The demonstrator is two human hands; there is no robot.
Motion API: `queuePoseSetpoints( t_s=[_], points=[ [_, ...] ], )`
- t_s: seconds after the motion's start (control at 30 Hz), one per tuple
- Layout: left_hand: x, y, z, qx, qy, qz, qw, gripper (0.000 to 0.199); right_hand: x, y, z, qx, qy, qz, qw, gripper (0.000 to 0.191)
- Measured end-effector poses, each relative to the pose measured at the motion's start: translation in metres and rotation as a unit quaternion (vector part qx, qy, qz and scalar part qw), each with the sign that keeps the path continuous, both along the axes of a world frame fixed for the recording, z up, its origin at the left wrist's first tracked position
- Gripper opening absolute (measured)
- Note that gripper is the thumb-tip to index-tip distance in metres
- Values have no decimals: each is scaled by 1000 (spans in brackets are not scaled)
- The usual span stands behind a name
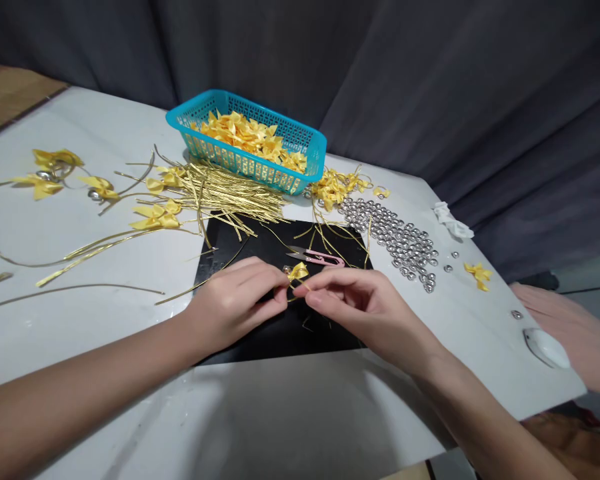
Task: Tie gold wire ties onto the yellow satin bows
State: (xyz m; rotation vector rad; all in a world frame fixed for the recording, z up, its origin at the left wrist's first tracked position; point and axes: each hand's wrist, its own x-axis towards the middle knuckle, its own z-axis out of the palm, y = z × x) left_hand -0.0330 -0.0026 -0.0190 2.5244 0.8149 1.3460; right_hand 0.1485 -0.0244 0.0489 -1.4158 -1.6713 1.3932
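My left hand [243,297] is closed in a pinch over the black mat [275,333], at the left side of a small yellow ribbon flower [298,271] with a silver bead by it. From the right, my right hand [353,300] pinches a thin gold cord that runs at the flower. The exact hold of the left fingertips is hidden. Just behind the hands, pink-handled thread snips [320,257] lie on the mat. A heap of gold cords [230,193] rests beyond the mat's back edge.
A blue basket [250,160] of yellow ribbon flowers stands at the back of the white table [105,333]. Silver beads [405,243] spread at the right, near a crumpled white tissue [453,221] and a white oval object [547,347]. Flowers with cords [157,215] lie left.
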Motion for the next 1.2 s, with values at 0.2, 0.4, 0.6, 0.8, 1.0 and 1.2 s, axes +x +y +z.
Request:
queuePoseSetpoints(
  t_s=[0.2,0.4,0.6,0.8,1.0,1.2],
  points=[
    [2,-3,0,20,-18,14,1000,11,6,20,-8,32,39,-120,991,28],
    [3,-5,1,49,-46,-3,998,13,11,31,-35,-304,129,11,944,41],
    [2,-4,-4,41,-59,-21,997,16,13,32,-29,-331,203,85,918,15],
    [2,-4,-4,59,-60,-15,996,20,20,45,-22,-248,143,87,954,21],
    [3,-4,-2,49,-58,-15,997,18,24,62,-14,-190,152,38,969,14],
    [3,-4,-1,30,-42,-10,999,13,8,62,-13,-76,175,36,981,17]
  ],
)
